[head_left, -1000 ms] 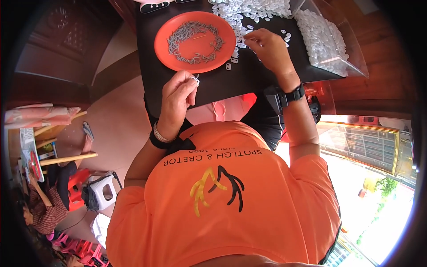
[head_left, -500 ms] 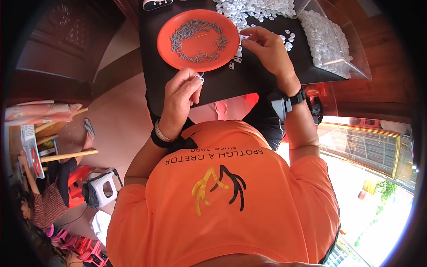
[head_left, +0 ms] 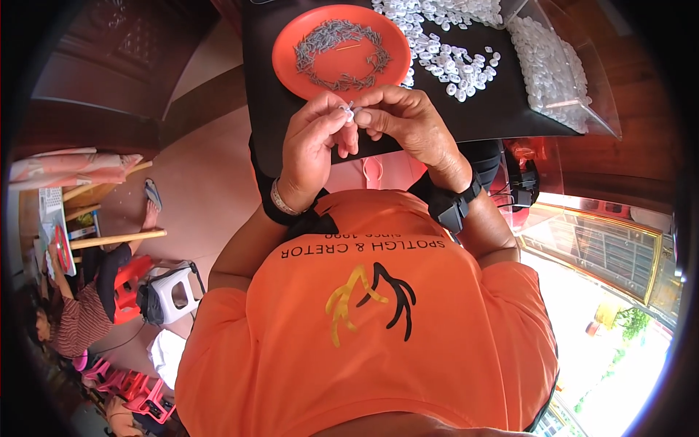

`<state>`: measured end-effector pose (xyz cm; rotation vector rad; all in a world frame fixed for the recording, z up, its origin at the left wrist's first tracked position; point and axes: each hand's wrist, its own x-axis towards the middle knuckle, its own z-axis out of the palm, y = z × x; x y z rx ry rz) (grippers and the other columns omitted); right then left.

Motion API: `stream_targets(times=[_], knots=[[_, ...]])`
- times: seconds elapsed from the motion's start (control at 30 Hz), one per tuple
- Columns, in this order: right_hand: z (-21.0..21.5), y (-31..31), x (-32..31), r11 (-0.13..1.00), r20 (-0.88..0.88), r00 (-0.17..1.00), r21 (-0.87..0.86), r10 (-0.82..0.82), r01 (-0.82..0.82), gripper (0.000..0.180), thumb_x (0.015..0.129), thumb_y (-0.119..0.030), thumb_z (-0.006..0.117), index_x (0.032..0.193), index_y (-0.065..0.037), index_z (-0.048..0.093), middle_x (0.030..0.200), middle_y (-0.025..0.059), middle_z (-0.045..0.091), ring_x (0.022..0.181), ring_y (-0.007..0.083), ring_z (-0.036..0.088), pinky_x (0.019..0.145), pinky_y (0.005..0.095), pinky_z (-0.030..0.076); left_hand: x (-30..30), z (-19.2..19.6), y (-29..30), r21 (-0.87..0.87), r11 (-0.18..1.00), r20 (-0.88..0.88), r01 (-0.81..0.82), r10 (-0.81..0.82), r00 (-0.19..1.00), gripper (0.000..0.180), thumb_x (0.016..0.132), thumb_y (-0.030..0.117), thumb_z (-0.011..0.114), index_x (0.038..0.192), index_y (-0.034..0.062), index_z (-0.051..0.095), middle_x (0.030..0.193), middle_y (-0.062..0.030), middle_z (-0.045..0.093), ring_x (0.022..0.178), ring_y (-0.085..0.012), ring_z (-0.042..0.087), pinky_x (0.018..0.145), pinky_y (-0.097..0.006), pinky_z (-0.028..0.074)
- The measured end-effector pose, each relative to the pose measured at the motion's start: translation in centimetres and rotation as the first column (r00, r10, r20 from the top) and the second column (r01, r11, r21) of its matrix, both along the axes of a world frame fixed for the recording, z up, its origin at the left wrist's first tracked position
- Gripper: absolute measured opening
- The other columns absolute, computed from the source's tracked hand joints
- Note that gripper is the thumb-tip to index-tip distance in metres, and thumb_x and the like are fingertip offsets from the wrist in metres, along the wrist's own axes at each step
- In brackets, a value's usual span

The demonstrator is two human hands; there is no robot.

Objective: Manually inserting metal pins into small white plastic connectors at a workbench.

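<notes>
In front of my chest, over the near edge of the black table, both hands meet. My left hand (head_left: 312, 146) is closed, its thumb and fingers pinching a small white plastic piece (head_left: 349, 115). A thin grey tip shows at the top of that piece. My right hand (head_left: 416, 130) is closed too, thumb and index finger pinched at the right side of the white plastic; its fingertips hide the exact contact. Just beyond the hands lies a red round plate (head_left: 282, 51) with many small grey pins (head_left: 320, 36) in a ring.
Loose white plastic pieces (head_left: 459, 69) are spread on the black table (head_left: 495, 109) right of the plate. A clear bin (head_left: 610, 124) heaped with more stands at the right edge. A person (head_left: 84, 320) sits at far left beside red and white stools (head_left: 176, 300).
My right hand has come from the loose white pieces to my left hand, and their fingertips now meet. My left hand has risen slightly. The whole view has shifted a little.
</notes>
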<state>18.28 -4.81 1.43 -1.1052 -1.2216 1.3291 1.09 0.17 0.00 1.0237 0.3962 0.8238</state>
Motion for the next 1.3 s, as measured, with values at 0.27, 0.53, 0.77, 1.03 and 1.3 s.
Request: stream_targets(times=[0.27,0.53,0.77,1.03,1.3], knots=[[0.2,0.9,0.0,0.987,-0.063,0.987,-0.077,-0.147,0.142,0.021,0.089,-0.014,0.061,0.105,0.001,0.064,0.083,0.0025,0.064,0.071,0.0079,0.059,0.067,0.0211,0.050,-0.4,0.4,-0.2,0.104,0.991,-0.209,-0.083,0.104,0.972,0.018,0.091,0.019,0.046,0.080,0.0049,0.047,0.061,-0.0005,0.044,0.052,-0.0084,0.043,0.048,-0.020,0.031],[1.2,0.9,0.1,0.991,-0.081,0.992,-0.093,-0.100,0.092,0.020,0.087,-0.011,0.064,0.104,0.000,0.063,0.085,0.0027,0.064,0.071,0.0078,0.058,0.066,0.0212,0.050,-0.3,0.3,-0.4,0.206,0.969,-0.278,-0.134,0.190,0.942,0.022,0.090,0.019,0.049,0.072,0.0068,0.046,0.058,0.0029,0.041,0.049,-0.0055,0.039,0.046,-0.020,0.028],[1.5,0.7,-0.4,0.991,-0.087,0.990,-0.082,-0.111,0.104,0.017,0.087,-0.012,0.065,0.099,-0.001,0.063,0.083,0.0020,0.064,0.069,0.0072,0.058,0.065,0.0209,0.049,-0.4,0.3,-0.4,0.196,0.972,-0.302,-0.127,0.183,0.935,0.021,0.089,0.019,0.049,0.072,0.0069,0.046,0.058,0.0030,0.042,0.049,-0.0053,0.039,0.046,-0.020,0.027],[1.2,0.6,-0.3,0.994,-0.063,0.993,-0.036,-0.104,0.102,0.016,0.087,-0.010,0.064,0.100,0.000,0.063,0.086,0.0030,0.066,0.070,0.0071,0.058,0.066,0.0204,0.049,-0.5,0.2,-0.4,0.197,0.974,-0.315,-0.110,0.170,0.934,0.022,0.089,0.019,0.049,0.071,0.0067,0.046,0.058,0.0030,0.042,0.049,-0.0050,0.038,0.046,-0.020,0.027],[0.9,0.4,-0.9,0.993,0.038,0.993,0.050,-0.112,0.110,0.015,0.086,-0.008,0.064,0.100,0.000,0.064,0.081,0.0006,0.065,0.068,0.0054,0.055,0.063,0.0194,0.047,-0.4,0.2,-0.5,0.193,0.976,-0.328,-0.104,0.164,0.930,0.021,0.090,0.019,0.048,0.072,0.0073,0.047,0.060,0.0032,0.043,0.051,-0.0040,0.038,0.046,-0.019,0.026]])
